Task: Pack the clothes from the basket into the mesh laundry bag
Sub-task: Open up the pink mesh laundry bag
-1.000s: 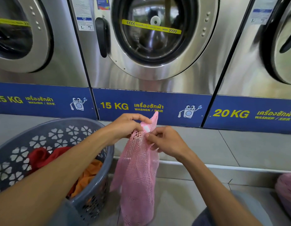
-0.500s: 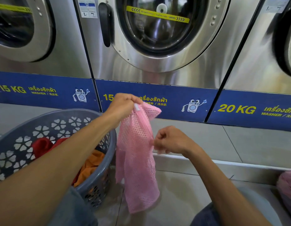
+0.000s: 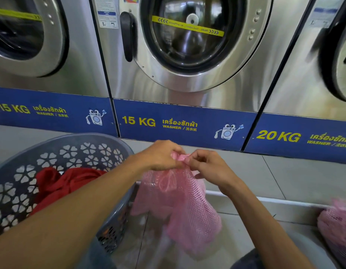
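A pink mesh laundry bag (image 3: 185,208) hangs in front of me, bunched and limp. My left hand (image 3: 160,155) and my right hand (image 3: 209,166) both pinch its top edge, fingers almost touching each other. To the left stands a grey plastic basket (image 3: 75,150) with flower-shaped cut-outs. Red clothes (image 3: 59,183) lie inside it, and a bit of orange shows through the holes low on its wall. My left forearm crosses over the basket's right rim.
A row of steel front-loading washers (image 3: 187,45) with blue label strips fills the wall ahead, on a raised tiled step (image 3: 284,183). A second pink mesh bundle (image 3: 337,226) lies at the right edge. My knee shows at the bottom right.
My left hand came down from its raised position and my right hand moved back to the bag's top edge, so both hands now meet there. The bag hangs lower and more bunched.
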Motion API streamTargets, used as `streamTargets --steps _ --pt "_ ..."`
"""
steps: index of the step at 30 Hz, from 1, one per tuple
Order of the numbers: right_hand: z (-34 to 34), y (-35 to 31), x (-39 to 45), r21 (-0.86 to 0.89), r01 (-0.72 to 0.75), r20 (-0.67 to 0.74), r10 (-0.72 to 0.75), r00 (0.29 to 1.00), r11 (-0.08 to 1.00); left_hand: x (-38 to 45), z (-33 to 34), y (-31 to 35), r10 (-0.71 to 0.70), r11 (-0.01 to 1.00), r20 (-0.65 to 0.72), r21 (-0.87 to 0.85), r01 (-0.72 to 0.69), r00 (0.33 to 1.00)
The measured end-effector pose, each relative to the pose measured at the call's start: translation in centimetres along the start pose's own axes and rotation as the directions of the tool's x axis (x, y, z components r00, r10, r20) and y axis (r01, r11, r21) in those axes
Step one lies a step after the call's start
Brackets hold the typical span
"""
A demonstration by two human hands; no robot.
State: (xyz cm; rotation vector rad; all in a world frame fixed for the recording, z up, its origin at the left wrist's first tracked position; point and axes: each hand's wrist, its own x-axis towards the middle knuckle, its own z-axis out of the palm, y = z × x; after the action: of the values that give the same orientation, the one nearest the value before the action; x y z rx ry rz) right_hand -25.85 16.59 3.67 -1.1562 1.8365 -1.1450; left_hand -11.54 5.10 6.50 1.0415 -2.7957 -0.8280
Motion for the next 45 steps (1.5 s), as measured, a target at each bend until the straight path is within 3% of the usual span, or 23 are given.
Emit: streamTargets --steps 2,5,8,11,15,17,18,20,21,24,26,29,31,34,37,40,42,44,45 --pt "-0.1 0.1 0.1 -0.013 -0.015 0.000 0.015 1.000 1.000 0.2 -0.4 -0.3 0.017 0.997 -0.130 0.077 -0.007 0.991" --pt "-0.7 1.4 0.5 -0.291 -0.038 -0.051 0.024 0.998 0.956 0.1 -1.9 -0.8 -0.044 0.985 -0.267 0.147 0.085 0.963" --pt "-1.7 3.4 0.7 -0.635 -0.138 0.018 0.193 0.981 0.760 -0.4 -3.8 -1.8 -0.149 0.985 -0.459 0.005 0.170 0.876" --pt "-1.9 5.5 0.6 -0.811 -0.196 0.056 0.407 0.912 0.551 -0.9 -4.8 -3.2 -0.236 0.972 -0.581 -0.151 0.182 0.779" --pt "-1.9 5.8 -0.3 -0.837 -0.208 0.137 0.563 0.815 0.505 -1.2 -4.0 -2.7 -0.169 0.984 -0.554 -0.142 0.108 0.815" --pt "-2.2 6.0 -0.6 -0.874 -0.143 0.117 0.488 0.865 0.464 -1.3 -3.4 -1.3 -0.112 0.980 -0.456 -0.195 0.024 0.883" --pt "-2.4 6.0 -0.5 -0.844 -0.127 0.111 0.402 0.909 0.521 -1.3 -3.1 -0.7 -0.087 0.978 -0.385 -0.207 0.005 0.919" --pt "-2.2 5.5 -0.2 -0.629 -0.102 0.122 0.228 0.966 0.771 -1.3 -2.4 0.1 -0.040 0.981 -0.247 -0.193 -0.009 0.968" --pt "-1.8 5.2 0.0 -0.539 -0.058 0.128 0.150 0.980 0.840 -1.3 -2.2 0.4 -0.021 0.982 -0.198 -0.188 -0.017 0.980" --pt "-0.6 5.0 0.5 -0.602 0.059 0.133 0.027 0.991 0.796 -1.5 -2.0 0.8 0.013 0.981 -0.160 -0.189 -0.044 0.987" --pt "-0.6 4.8 0.7 -0.578 0.040 0.046 -0.016 0.999 0.815 -1.6 -2.2 0.5 0.006 0.993 -0.155 -0.119 -0.025 0.988" --pt "-1.2 3.6 0.7 -0.143 -0.129 -0.127 0.112 0.986 0.981 -1.9 -2.6 -1.1 -0.092 0.993 -0.009 0.077 0.092 0.996" --pt "-1.1 2.3 0.5 0.176 -0.182 -0.071 0.196 0.978 0.968 -1.7 -2.1 -1.9 -0.151 0.975 0.093 0.177 0.133 0.984" --pt "-0.1 0.9 0.2 0.389 -0.212 0.066 0.202 0.977 0.897 -1.1 -0.4 -1.8 -0.082 0.991 0.084 0.109 0.073 0.993" --pt "0.8 0.2 0.0 0.433 -0.242 0.193 0.173 0.966 0.868 -0.5 1.6 -0.9 0.054 0.981 0.082 0.181 -0.068 0.995" --pt "0.5 -0.3 -0.5 0.389 -0.224 0.259 0.127 0.957 0.894 -0.3 2.4 -0.6 0.074 0.963 0.115 0.249 -0.101 0.991" --pt "-0.3 -0.4 -0.6 0.394 -0.186 0.211 0.108 0.972 0.900 -0.3 2.0 -0.5 0.026 0.989 0.084 0.145 -0.038 0.996" --pt "-1.0 -0.4 -0.7 0.408 -0.168 0.169 0.106 0.980 0.897 -0.4 1.1 -0.3 -0.077 0.979 0.048 -0.187 0.085 0.996" --pt "-1.3 -0.4 -0.7 0.413 -0.157 0.143 0.107 0.984 0.897 -0.4 0.7 0.0 -0.128 0.907 0.043 -0.400 0.135 0.991"
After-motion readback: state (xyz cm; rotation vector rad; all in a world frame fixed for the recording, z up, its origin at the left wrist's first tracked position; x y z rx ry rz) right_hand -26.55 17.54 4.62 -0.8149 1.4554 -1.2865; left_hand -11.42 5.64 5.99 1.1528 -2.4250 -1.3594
